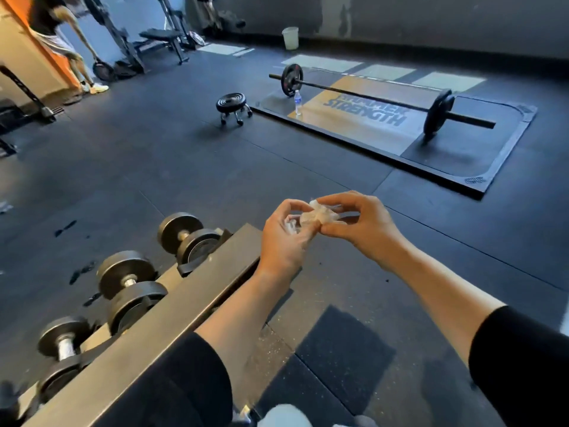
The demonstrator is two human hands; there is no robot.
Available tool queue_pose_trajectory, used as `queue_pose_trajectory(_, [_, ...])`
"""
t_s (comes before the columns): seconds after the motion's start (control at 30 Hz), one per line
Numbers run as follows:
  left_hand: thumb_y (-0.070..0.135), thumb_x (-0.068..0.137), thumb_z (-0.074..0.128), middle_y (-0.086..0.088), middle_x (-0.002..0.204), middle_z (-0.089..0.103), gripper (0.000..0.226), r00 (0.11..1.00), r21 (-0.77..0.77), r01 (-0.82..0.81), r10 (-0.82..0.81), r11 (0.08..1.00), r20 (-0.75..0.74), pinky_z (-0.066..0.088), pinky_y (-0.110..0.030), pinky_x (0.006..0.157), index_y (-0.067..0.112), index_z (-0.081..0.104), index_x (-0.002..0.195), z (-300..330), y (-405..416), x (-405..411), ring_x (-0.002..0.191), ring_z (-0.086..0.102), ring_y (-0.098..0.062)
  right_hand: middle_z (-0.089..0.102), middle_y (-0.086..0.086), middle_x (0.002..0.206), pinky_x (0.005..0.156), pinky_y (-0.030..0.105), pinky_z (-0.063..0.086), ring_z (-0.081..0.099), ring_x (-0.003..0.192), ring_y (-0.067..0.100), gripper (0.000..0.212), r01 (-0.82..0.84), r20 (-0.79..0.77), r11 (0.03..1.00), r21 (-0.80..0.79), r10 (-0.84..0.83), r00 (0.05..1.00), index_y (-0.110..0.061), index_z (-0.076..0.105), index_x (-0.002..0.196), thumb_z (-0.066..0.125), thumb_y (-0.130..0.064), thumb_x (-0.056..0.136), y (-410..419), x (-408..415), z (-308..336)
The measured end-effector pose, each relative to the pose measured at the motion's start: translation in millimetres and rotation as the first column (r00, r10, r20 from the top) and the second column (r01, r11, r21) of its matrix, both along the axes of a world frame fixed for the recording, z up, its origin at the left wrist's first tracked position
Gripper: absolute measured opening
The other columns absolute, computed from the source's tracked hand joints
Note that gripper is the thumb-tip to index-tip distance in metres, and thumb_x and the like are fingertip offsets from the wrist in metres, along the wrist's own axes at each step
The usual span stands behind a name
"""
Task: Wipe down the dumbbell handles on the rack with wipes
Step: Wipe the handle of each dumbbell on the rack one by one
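**Both hands on a crumpled wipe beside the dumbbell rack**

The left hand (pixel 281 238) and the right hand (pixel 358 224) meet in mid-air over the dark rubber floor (pixel 154 167), just past the end of the rack (pixel 172 306). Between them is a small crumpled white wipe (pixel 317 215): the right hand's fingers (pixel 334 200) and thumb pinch it from above and below, while the left hand's curled fingers grip its other side. Both forearms are bare below black sleeves.

Three dumbbells sit on the rack at lower left, their metal handles exposed: the far dumbbell (pixel 187 237), the middle dumbbell (pixel 131 288) and the near dumbbell (pixel 63 349). None is touched by either hand.

Farther off, a lifting platform (pixel 462 155) carries the words "HAMMER STRENGTH" (the upper word partly hidden by the bar). A loaded barbell (pixel 366 95) lies across it, with a clear water bottle (pixel 297 102) standing near its left plate. A small black wheeled stool (pixel 233 106) stands beside the platform, a white bucket (pixel 290 37) by the far wall, and another person (pixel 58 41) bends at upper left.
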State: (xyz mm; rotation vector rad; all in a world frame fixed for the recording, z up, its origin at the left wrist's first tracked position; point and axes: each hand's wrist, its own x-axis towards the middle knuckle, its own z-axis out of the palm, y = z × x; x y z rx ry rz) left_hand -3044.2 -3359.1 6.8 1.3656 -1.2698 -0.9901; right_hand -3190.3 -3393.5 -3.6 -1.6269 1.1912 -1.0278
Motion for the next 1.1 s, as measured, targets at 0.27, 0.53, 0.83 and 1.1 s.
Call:
queue_pose_trajectory(0.27, [0.013, 0.086, 0.068, 0.0, 0.087, 0.064, 0.017, 0.994, -0.011, -0.093, 0.093, 0.996, 0.051, 0.049, -0.016, 0.068, 0.006, 0.058, 0.097, -11, -103, -30, 0.078, 0.061, -0.005, 0.071, -0.008, 0.093, 0.075, 0.018, 0.055, 0.067, 0.083, 0.005, 0.025, -0.124, 0.075, 0.992, 0.029, 0.121, 0.99, -0.024, 0.072, 0.1, 0.077, -0.02, 0.076, -113, -31, -4])
queue_pose_trajectory(0.53, [0.018, 0.082, 0.073, -0.006, 0.095, 0.065, 0.031, 0.959, 0.011, -0.281, 0.281, 0.96, -0.047, 0.049, -0.016, 0.067, 0.01, 0.055, 0.107, -37, -263, -19, 0.082, 0.062, -0.004, 0.07, -0.007, 0.084, 0.072, 0.021, 0.052, 0.065, 0.078, 0.006, 0.023, -0.149, -0.078, 0.989, -0.001, 0.148, 0.986, -0.021, 0.072, 0.09, 0.074, -0.003, 0.076, -299, -11, -26])
queue_pose_trajectory(0.83, [0.011, 0.087, 0.064, -0.003, 0.083, 0.063, 0.026, 0.822, 0.105, -0.568, 0.57, 0.816, 0.017, 0.04, -0.022, 0.062, 0.018, 0.053, 0.11, -38, -405, 11, 0.064, 0.05, -0.005, 0.071, -0.004, 0.085, 0.073, 0.024, 0.052, 0.066, 0.079, 0.01, 0.023, -0.294, -0.115, 0.956, 0.018, 0.294, 0.949, -0.015, 0.073, 0.09, 0.069, 0.0, 0.074, -476, 26, -15])
queue_pose_trajectory(1.1, [0.014, 0.087, 0.063, -0.003, 0.093, 0.066, 0.03, 0.407, 0.174, -0.904, 0.911, 0.392, 0.066, 0.043, -0.033, 0.069, 0.024, 0.051, 0.112, -54, -469, 70, 0.077, 0.054, -0.016, 0.07, -0.006, 0.082, 0.073, 0.028, 0.053, 0.065, 0.08, 0.012, 0.02, -0.719, -0.128, 0.694, 0.02, 0.715, 0.687, -0.017, 0.073, 0.084, 0.068, 0.0, 0.073, -597, 140, -29])
